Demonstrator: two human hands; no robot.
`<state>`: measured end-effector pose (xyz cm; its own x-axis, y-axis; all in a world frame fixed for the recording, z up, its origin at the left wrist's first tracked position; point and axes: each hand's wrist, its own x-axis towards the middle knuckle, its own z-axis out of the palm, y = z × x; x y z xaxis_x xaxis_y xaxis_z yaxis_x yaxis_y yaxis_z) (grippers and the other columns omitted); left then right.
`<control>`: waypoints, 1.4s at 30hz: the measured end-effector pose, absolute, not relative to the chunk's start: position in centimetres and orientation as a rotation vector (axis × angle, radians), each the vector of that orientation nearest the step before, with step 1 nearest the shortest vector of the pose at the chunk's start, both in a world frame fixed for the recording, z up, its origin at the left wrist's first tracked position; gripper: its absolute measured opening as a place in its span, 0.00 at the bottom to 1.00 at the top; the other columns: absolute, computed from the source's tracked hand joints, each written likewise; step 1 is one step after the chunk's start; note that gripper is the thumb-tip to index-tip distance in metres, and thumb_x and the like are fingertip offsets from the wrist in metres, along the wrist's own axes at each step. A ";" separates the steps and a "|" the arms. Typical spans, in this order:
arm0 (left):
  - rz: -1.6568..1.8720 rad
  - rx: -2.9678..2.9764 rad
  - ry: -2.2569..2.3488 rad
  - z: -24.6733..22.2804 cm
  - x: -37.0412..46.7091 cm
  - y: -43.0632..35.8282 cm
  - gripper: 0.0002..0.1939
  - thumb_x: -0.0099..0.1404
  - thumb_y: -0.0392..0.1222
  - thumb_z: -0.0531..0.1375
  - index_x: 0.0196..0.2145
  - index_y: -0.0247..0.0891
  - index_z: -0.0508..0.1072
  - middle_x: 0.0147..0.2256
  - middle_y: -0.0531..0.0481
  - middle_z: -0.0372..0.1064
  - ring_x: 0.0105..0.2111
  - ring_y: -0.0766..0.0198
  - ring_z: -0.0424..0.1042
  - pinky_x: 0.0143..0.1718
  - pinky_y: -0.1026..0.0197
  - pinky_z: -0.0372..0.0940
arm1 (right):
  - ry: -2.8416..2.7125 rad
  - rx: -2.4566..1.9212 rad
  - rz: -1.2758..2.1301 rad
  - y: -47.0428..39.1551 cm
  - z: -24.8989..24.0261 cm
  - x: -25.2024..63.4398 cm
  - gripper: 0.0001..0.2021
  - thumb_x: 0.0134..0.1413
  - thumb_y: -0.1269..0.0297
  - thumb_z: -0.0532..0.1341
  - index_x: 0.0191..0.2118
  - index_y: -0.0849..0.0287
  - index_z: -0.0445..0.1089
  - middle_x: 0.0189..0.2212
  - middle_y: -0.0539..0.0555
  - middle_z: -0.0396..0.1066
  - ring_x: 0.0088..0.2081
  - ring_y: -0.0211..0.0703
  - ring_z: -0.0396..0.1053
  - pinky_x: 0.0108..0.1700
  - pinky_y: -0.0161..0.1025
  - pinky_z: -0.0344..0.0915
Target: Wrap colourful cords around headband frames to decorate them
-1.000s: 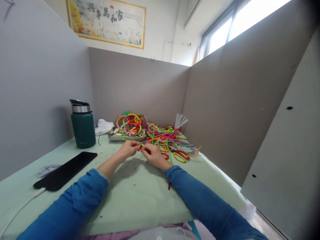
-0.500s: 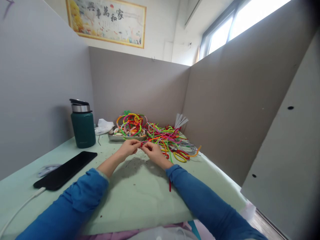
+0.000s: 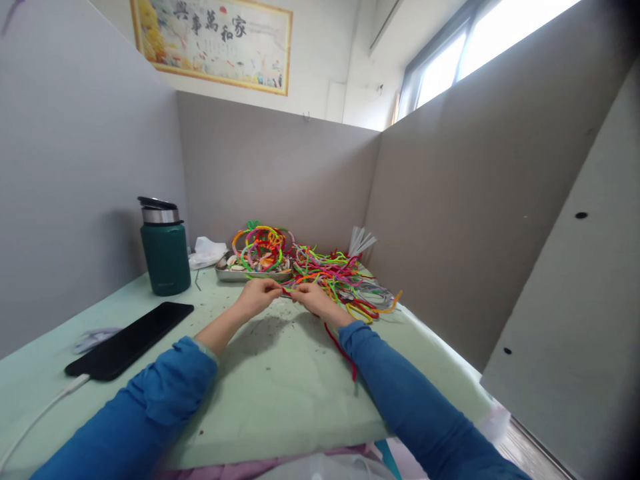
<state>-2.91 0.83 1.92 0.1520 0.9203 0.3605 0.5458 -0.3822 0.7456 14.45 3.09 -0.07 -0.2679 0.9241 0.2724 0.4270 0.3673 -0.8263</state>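
Observation:
In the middle of the table, my left hand [image 3: 259, 295] is pinched closed on one end of a red pipe cleaner [image 3: 345, 357]. My right hand [image 3: 315, 298] pinches the same strand a short way to the right. Between the fingertips a bit of red shows, with some green beside it; how they are joined is too small to tell. The red strand's loose end trails below my right wrist, next to the blue sleeve. Right behind my hands lies a tangled heap of colourful pipe cleaners [image 3: 340, 267].
A metal tray [image 3: 235, 275] with shell-like pieces and bent pipe-cleaner rings stands behind my hands. To the left are a green bottle [image 3: 165, 257], a white tissue [image 3: 207, 252] and a black phone [image 3: 133, 340] with a cable. Grey partitions [image 3: 280, 167] enclose the table.
My right hand has shifted slightly up and right, widening the gap between my hands. More of the red strand now shows, hanging below my right wrist. My left hand has barely moved.

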 end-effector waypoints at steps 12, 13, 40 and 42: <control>1.132 1.926 1.176 2.2 -2.7 0.3 0.17 0.49 0.48 0.58 0.31 0.32 0.75 0.17 0.55 0.63 0.16 0.72 0.55 0.19 0.67 0.52 | -1.685 -0.769 1.429 1.9 -0.8 13.4 0.12 0.43 0.57 0.62 0.30 0.61 0.65 0.28 0.51 0.68 0.25 0.33 0.65 0.24 0.31 0.61; 1.136 1.932 1.187 2.2 -2.7 0.3 0.17 0.50 0.48 0.58 0.32 0.32 0.75 0.17 0.55 0.62 0.16 0.72 0.55 0.19 0.67 0.52 | -1.655 -0.771 1.402 2.0 -0.9 13.2 0.13 0.43 0.56 0.62 0.28 0.61 0.64 0.26 0.50 0.67 0.23 0.33 0.63 0.23 0.31 0.61; 1.125 1.938 1.175 2.2 -2.5 0.2 0.15 0.50 0.48 0.58 0.31 0.34 0.69 0.17 0.58 0.60 0.14 0.73 0.55 0.16 0.68 0.51 | -1.859 -0.876 0.914 1.8 -0.3 13.7 0.10 0.46 0.60 0.58 0.24 0.62 0.63 0.16 0.45 0.60 0.18 0.29 0.53 0.22 0.29 0.50; 1.114 1.949 1.205 2.2 -2.6 0.3 0.15 0.50 0.49 0.58 0.30 0.33 0.70 0.17 0.57 0.61 0.14 0.74 0.55 0.16 0.68 0.51 | -1.872 -0.878 0.931 1.7 -0.3 13.8 0.10 0.46 0.60 0.58 0.24 0.62 0.63 0.16 0.45 0.60 0.18 0.29 0.53 0.22 0.29 0.50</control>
<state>-2.57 0.28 2.19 0.2412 0.9063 0.3471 0.4170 -0.4197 0.8062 13.77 1.66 -0.26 -0.3953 0.8398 0.3722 0.2098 0.4771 -0.8535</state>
